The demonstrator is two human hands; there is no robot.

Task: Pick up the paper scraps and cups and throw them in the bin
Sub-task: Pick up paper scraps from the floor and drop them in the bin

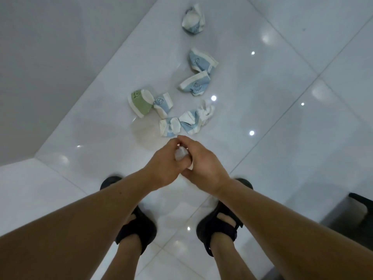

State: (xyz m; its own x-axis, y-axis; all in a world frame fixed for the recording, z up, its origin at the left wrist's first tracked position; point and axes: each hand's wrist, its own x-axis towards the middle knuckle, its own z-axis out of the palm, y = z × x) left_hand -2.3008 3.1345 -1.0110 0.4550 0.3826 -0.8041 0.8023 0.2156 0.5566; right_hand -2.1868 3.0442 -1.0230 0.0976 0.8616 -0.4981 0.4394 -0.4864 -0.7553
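Note:
Both my hands meet above the white tiled floor, just ahead of my feet. My left hand and my right hand curl round a small white crumpled scrap held between them. Several crushed paper cups lie on the floor beyond: a green one, a blue one beside it, two flattened blue-and-white ones just past my fingers, two blue ones farther out, and one crumpled cup at the far end. A white torn scrap lies by the nearest cups. No bin is visible.
A white wall runs along the left, meeting the floor diagonally. My feet in black sandals stand below my arms. A dark object sits at the right edge. Glossy tiles with light reflections extend to the right.

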